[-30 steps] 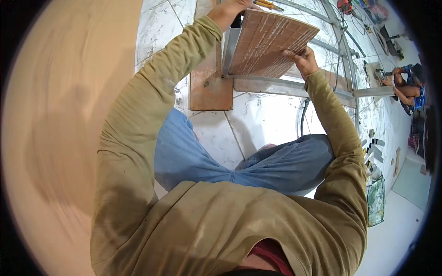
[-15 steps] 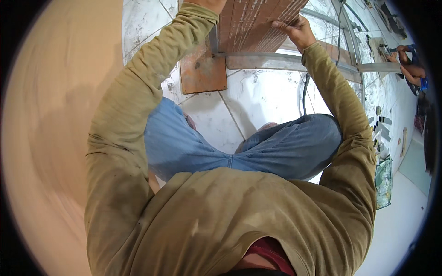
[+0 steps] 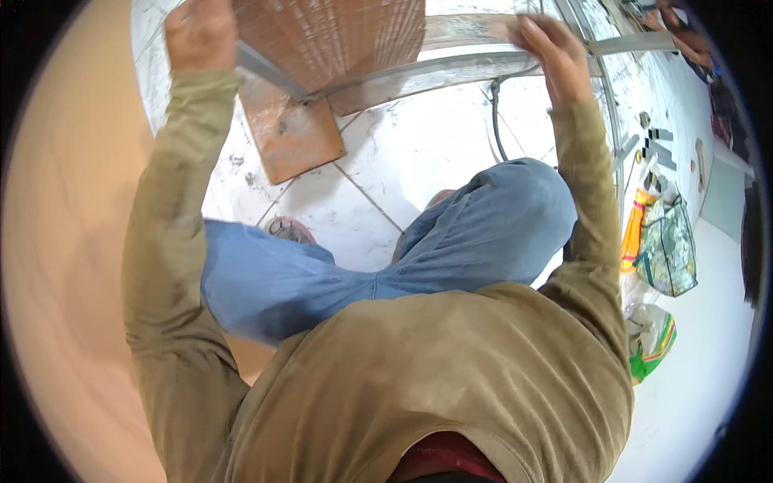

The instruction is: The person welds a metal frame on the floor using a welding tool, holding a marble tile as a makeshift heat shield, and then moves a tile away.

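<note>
A reddish-brown board (image 3: 338, 40) with rows of pale streaks leans inside a grey metal frame (image 3: 435, 72) at the top of the view. My left hand (image 3: 201, 36) is raised beside the board's left edge, fingers curled in. Whatever it may hold is hidden. Off to the board's right, apart from it, my right hand (image 3: 555, 52) hovers over the frame's right part. Its thumb and fingers stretch out, tips blurred, and nothing shows in them. A flat orange-brown plate (image 3: 294, 133) lies under the frame's near corner.
A tan wall-like surface (image 3: 80, 241) fills the left side. Stained white floor tiles (image 3: 386, 153) lie ahead of my knees, and a black cable (image 3: 497, 121) hangs from the frame. At right are a patterned bag (image 3: 671, 245), a green-and-white sack (image 3: 654, 346) and another person's arm (image 3: 684, 36).
My right hand has let go of the board and lifted clear of it. My left hand has shifted left. The whole view has swung, so the board and frame appear further left and higher.
</note>
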The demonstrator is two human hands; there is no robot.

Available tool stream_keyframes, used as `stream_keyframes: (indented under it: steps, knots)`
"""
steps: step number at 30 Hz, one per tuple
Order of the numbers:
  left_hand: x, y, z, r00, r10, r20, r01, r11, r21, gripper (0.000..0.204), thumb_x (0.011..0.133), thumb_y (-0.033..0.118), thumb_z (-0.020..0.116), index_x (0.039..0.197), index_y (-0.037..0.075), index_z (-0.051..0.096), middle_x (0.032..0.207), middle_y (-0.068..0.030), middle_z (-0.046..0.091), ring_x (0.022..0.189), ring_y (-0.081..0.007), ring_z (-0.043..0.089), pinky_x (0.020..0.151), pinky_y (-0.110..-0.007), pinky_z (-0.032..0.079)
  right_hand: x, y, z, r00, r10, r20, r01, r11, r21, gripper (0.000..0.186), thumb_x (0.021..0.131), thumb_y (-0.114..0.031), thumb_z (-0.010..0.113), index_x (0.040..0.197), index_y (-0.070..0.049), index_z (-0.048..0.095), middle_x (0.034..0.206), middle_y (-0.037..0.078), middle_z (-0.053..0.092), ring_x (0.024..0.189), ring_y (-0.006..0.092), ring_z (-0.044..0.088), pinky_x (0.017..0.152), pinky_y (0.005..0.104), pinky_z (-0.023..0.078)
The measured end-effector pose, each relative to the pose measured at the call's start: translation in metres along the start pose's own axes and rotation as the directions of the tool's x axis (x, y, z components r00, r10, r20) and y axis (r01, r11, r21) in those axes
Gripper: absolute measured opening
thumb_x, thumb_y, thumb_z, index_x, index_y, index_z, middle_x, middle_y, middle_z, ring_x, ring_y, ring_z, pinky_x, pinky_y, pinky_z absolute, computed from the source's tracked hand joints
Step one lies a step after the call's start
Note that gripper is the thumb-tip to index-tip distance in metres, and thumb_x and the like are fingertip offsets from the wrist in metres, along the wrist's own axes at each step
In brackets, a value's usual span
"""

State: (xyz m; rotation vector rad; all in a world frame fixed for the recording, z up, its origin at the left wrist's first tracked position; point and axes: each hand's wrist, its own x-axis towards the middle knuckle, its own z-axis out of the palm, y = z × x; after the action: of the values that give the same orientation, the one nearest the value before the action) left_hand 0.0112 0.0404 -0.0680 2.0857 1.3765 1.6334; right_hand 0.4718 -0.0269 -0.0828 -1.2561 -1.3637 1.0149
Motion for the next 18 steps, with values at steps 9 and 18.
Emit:
stream_keyframes:
  steps: [9,18]
  knots:
    - [-0.005,-0.021,-0.024,0.827,0.533,0.180,-0.550,0.700,0.456,0.030,0.096,0.019,0.062,0.113,-0.004,0.070,0.125,-0.0196,0.068,0.111,-0.0323,0.067,0.095,-0.043,0.055,-0.288,0.147,-0.091,0.458,0.621,-0.636,-0.817,0.576,-0.026,0.051,0.096,-0.040,0.069,0.069,0.003,0.061,0.078,0.010,0.068,0.062,0.0146,0.057,0.061,0.0333,0.047]
    - [-0.027,-0.022,-0.059,0.772,-0.464,0.435,0.628,0.663,-0.407,0.090,0.092,0.074,0.036,0.112,-0.008,0.065,0.108,-0.0188,0.069,0.101,-0.0275,0.064,0.088,-0.041,0.051,-0.302,0.233,-0.155,-0.033,0.710,-0.703,-0.728,0.465,0.504,0.074,0.088,-0.055,0.073,0.125,0.008,0.057,0.101,0.019,0.063,0.073,0.0252,0.062,0.055,0.0398,0.057]
